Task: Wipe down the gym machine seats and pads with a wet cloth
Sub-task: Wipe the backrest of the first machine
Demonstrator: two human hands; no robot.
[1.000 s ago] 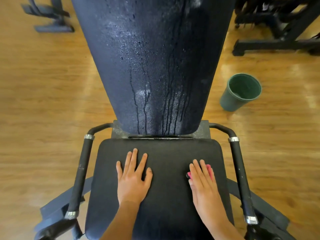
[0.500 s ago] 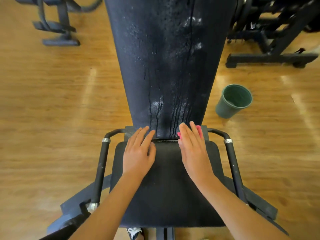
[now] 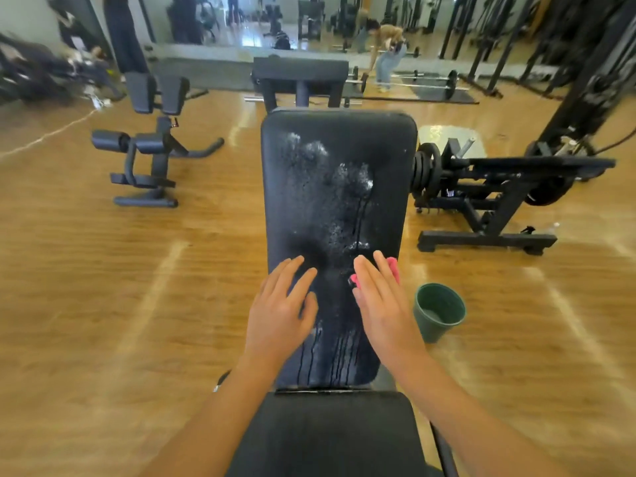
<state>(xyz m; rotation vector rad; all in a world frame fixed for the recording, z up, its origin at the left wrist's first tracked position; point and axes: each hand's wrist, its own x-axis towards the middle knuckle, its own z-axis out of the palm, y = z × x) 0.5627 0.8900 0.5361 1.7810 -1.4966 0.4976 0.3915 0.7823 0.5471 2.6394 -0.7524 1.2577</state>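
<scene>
Now the right hand (image 3: 382,304) is pressing its flat, close-set fingers on the pink cloth (image 3: 392,266) near the back pad's (image 3: 337,187) right edge, wet streaks lying ahead up its long axis, while the left hand (image 3: 280,315) is resting splayed, empty.

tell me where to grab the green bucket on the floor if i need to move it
Take the bucket by its open rim, coming from above. It stands upright on the floor beside the bench, no handle shows, and its walls taper downward, so a grip over the rim looks likelier to hold than one around the sides.
</scene>
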